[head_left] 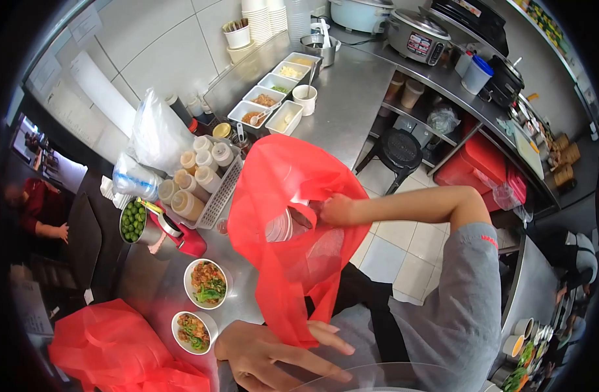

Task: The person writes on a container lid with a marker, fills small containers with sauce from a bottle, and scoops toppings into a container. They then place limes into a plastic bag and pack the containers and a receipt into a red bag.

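- currently i see the right hand point(338, 209) at the mouth of the red bag point(293, 176), its fingers curled closed on the rim.
- the red bag hangs between both hands, and its lower corner drapes over the left fingers.
- the left hand point(273, 353) is under that corner, palm flat, fingers point(325, 374) spread loose, gripping nothing.
- a round container point(281, 227) shows inside the bag, just beyond the right fingertips.
- the nearer food bowl point(193, 331) sits just behind the left knuckles, not touching them.
- the farther food bowl point(206, 283) sits beside it.
- a spare red bag point(110, 346) lies beyond both bowls, well away from the left fingers.
- the steel counter point(351, 98) stretches away past the right fingers.
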The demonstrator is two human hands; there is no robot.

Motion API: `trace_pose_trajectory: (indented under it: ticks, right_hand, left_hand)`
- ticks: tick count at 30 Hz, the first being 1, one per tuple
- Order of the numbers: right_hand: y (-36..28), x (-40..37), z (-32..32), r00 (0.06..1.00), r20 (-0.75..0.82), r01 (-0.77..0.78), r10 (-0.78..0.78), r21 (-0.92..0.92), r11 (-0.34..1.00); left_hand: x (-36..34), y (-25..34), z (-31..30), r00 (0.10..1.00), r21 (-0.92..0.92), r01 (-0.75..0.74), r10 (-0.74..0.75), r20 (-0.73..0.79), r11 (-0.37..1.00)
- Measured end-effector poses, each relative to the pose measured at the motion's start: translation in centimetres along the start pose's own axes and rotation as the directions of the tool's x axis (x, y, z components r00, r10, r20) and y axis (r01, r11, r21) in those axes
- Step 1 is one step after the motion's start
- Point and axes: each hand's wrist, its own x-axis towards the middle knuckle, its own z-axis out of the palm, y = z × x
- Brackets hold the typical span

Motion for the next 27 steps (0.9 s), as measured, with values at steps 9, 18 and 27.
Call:
trace_pose_trajectory:
  ticks: [9, 18, 27]
  right_hand:
    - [4.2, 7.9, 8.3, 0.982, -0.065, -0.054, 0.177, 0.803, 0.593]
    - [1.7, 5.3, 4.7, 0.889, -0.186, -0.188, 0.419, 0.685, 0.704]
    - [1.8, 2.6, 2.5, 0.930, -0.219, -0.141, 0.295, 0.529, 0.837]
  left_hand:
    - [0.9, 0.2, -0.5, 0.999, -0.004, 0.005, -0.005, 0.040, 1.000]
    - [1.2, 1.0, -0.8, 0.997, 0.012, 0.054, -0.055, 0.055, 0.998]
    - [-0.8, 2.1, -1.5, 0.991, 0.056, 0.115, -0.119, 0.066, 0.992]
